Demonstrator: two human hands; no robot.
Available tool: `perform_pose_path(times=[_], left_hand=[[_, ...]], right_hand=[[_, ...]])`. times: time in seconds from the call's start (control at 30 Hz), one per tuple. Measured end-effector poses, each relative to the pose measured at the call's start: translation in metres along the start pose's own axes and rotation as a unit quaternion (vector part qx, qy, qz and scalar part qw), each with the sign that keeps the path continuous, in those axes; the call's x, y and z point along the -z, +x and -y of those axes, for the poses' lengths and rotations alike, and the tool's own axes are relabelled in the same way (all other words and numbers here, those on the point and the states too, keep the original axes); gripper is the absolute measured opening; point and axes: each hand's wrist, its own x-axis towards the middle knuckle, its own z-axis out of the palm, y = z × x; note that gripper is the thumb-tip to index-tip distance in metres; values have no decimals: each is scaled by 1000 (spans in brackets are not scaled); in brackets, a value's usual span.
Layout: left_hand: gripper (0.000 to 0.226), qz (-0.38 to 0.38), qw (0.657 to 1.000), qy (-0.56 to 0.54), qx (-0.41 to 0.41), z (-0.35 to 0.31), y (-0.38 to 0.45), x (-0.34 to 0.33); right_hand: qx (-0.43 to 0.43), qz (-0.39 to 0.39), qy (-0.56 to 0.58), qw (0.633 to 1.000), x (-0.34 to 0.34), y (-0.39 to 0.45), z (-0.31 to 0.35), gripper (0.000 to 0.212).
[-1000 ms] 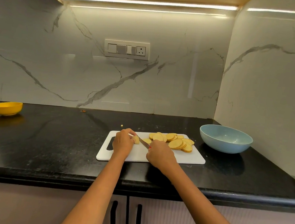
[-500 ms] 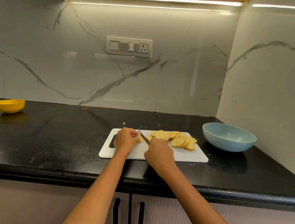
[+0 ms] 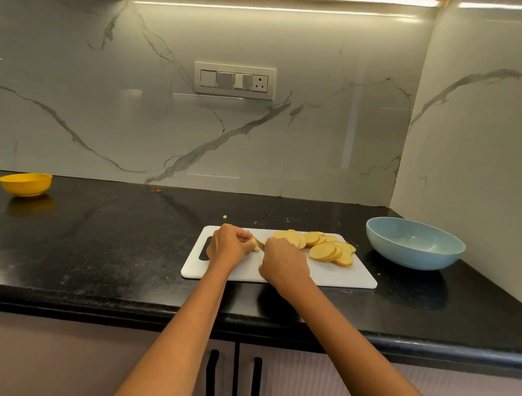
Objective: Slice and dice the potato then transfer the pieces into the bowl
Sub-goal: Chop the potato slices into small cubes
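Since the previous frame your small steel knife (image 3: 259,244) has dropped against the pale potato end piece (image 3: 255,245) pinched by your left hand (image 3: 228,245) fingers on the white plastic cutting board (image 3: 325,274); your right hand (image 3: 284,264) fingers curl around the handle; round yellow slices (image 3: 323,250) lie beside the light-blue bowl (image 3: 413,244).

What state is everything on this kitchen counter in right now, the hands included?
Left hand: curled on the last potato piece.
Right hand: gripping the knife, blade at that piece.
Potato slices: cut into rounds, piled on the cutting board, not yet diced.
Blue bowl: upright, empty.
Yellow bowl: upright, far left; inside not visible.
Potato crumb: loose on the countertop.
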Motion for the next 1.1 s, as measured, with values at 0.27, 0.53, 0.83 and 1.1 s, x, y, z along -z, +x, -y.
perform_pose_path(times=[0.27,0.53,0.83,1.1], left_hand=[[19,-10,1000,-11,-11,4,1,-1],[19,-1,1000,-14,3,2,-1,-1],[15,-12,1000,-18,12,1,-3,-1],[15,-17,1000,-15,13,1,-3,-2]], right_hand=[[28,4,-44,999,4,-34,-14,22],[6,-24,-9,1000,13,-29,-16,21],[8,-30,-4,1000,2,-19,-1,22],[4,-21,-14,1000,-3,-18,0,25]])
